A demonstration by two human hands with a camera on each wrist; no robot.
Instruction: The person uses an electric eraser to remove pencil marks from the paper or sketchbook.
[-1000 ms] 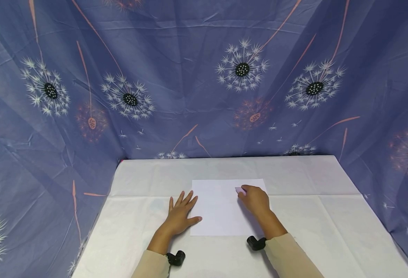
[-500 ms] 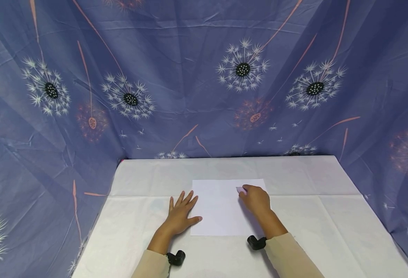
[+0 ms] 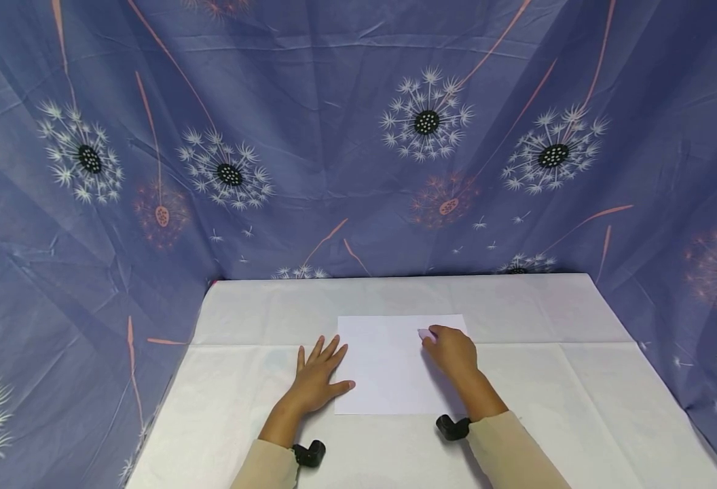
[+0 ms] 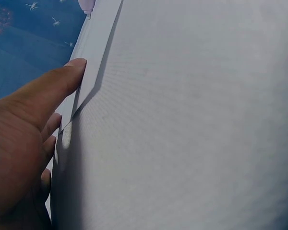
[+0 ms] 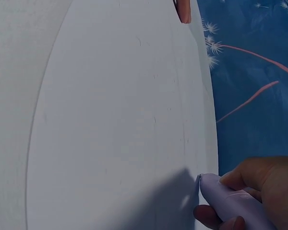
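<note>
A white sheet of paper lies flat on the white-covered table. My left hand rests at its left edge with fingers spread, the thumb on the paper. In the left wrist view, the left thumb lies along the sheet's edge. My right hand pinches a small lilac utility knife between thumb and fingers, over the sheet's upper right part. The knife's thin short tip meets the paper in the right wrist view. A faint line runs along the paper there, beside several tiny dark specks. The fingers hide part of the knife's body.
A creased white cloth covers the table. Behind and at the sides hangs a blue curtain with dandelion prints. Each wrist wears a black camera mount, one at the left sleeve, one at the right sleeve.
My right hand has slid slightly to the right across the paper with the lilac utility knife. The left hand and the sheet have stayed in place.
</note>
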